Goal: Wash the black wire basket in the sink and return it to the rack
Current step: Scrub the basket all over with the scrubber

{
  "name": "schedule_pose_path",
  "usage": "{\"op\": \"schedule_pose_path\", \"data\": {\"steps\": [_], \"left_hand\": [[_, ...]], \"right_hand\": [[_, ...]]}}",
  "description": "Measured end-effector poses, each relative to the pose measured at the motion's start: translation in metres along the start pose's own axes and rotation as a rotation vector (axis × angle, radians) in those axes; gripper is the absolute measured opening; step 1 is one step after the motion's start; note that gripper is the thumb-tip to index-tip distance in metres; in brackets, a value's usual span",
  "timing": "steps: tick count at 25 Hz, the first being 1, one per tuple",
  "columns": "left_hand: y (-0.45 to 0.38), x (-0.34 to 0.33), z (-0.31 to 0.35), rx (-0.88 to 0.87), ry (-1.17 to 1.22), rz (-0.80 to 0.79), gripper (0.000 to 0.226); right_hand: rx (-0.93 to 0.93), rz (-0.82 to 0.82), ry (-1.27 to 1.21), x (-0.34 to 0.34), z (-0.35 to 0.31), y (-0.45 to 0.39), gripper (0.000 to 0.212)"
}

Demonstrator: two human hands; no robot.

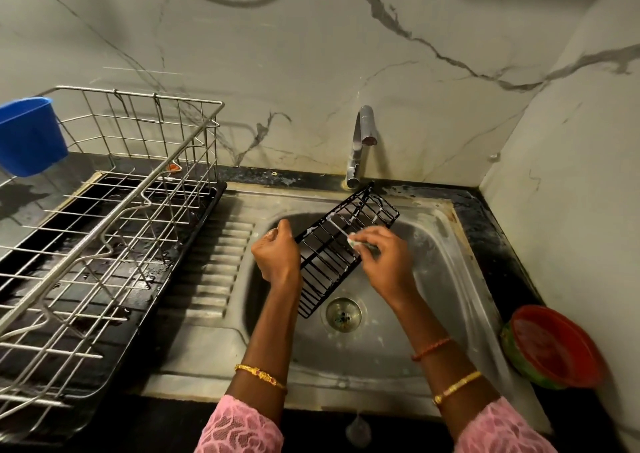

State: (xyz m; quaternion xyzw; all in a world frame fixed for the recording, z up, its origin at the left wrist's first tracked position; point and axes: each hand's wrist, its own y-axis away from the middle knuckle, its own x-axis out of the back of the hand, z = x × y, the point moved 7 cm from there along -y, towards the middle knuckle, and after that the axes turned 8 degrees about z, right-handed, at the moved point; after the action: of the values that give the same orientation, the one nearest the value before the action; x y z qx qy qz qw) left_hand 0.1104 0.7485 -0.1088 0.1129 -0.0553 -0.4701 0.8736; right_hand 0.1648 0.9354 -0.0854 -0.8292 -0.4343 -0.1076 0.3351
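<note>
Two hands work over the steel sink (443, 245): the left hand (275, 257) is clenched on the near-left rim of the black wire basket (337, 248), held tilted above the drain (343, 314); the right hand (382, 257) pinches a small soapy scrubber (355, 241) against its thin bars. Beyond the drain stands a curved metal tap (360, 144).

Both hands scrub the soapy black wire basket (341, 245) over the sink (433, 262).

Beyond my grip, a white marble wall (311, 54) with grey veins is rising behind a steel tap (360, 144). Right of my grip, a side wall (571, 193) is meeting the black counter (485, 231), catching dim light.
</note>
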Motion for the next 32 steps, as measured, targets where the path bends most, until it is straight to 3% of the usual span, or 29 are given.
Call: {"op": "schedule_pose_path", "data": {"steps": [6, 10, 15, 20, 24, 32], "left_hand": [[-0.001, 0.003, 0.004, -0.023, -0.035, -0.003, 0.038], [0.005, 0.001, 0.008, -0.043, -0.026, -0.034, 0.039], [-0.005, -0.001, 0.008, -0.072, 0.024, -0.054, 0.038], [-0.001, -0.001, 0.007, -0.079, 0.028, -0.059, 0.035], [0.002, -0.002, 0.016, -0.116, 0.052, -0.062, 0.038], [-0.012, 0.001, 0.012, -0.052, 0.092, -0.029, 0.032]], "right_hand": [[-0.026, 0.077, -0.052, 0.015, -0.003, -0.005, 0.018], [0.039, -0.015, -0.037, -0.019, -0.031, -0.029, 0.019], [-0.006, 0.070, -0.029, 0.011, 0.006, 0.017, 0.020], [-0.102, 0.115, -0.038, 0.010, 0.003, -0.030, 0.021], [-0.042, 0.065, -0.004, -0.011, -0.013, -0.041, 0.020], [-0.017, 0.091, 0.045, 0.019, 0.011, -0.014, 0.018]]}}
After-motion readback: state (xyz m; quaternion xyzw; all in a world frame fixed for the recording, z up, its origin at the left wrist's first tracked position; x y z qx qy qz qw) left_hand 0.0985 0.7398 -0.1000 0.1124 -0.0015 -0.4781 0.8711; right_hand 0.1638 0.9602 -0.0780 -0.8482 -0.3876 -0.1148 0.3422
